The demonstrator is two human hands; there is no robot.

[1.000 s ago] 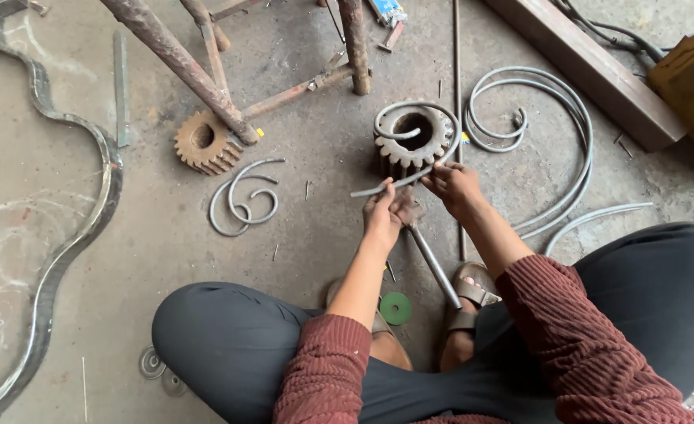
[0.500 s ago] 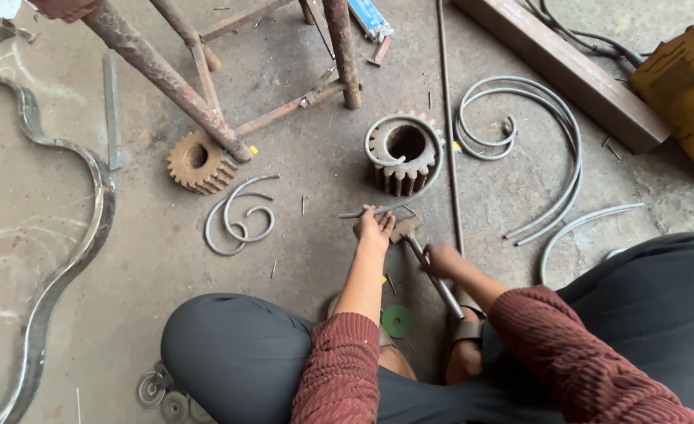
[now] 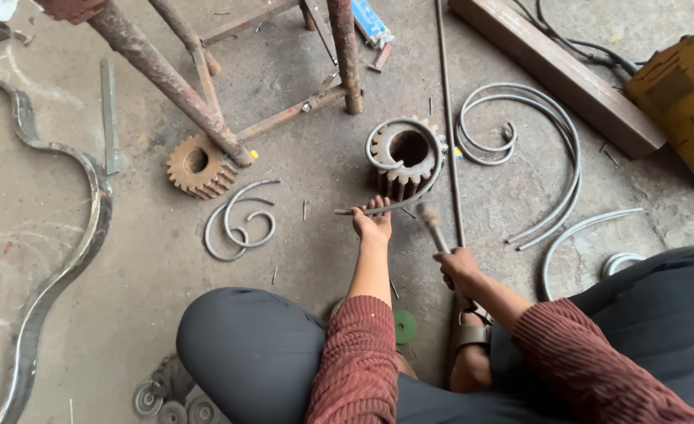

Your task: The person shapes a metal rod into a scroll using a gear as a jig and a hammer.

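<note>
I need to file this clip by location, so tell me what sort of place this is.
Most likely a metalworking or blacksmith's workshop floor: bent steel scrolls lie on bare concrete, a rusty gear sits nearby, and the left hand grips a curved rod.

The left hand point(image 3: 372, 224) reaches far forward with a straight arm, its fingers closed in a grip. The right hand point(image 3: 458, 265) stays nearer to the body and to the right, its forearm bent, its fingers clenched in a fist-like grip.
</note>
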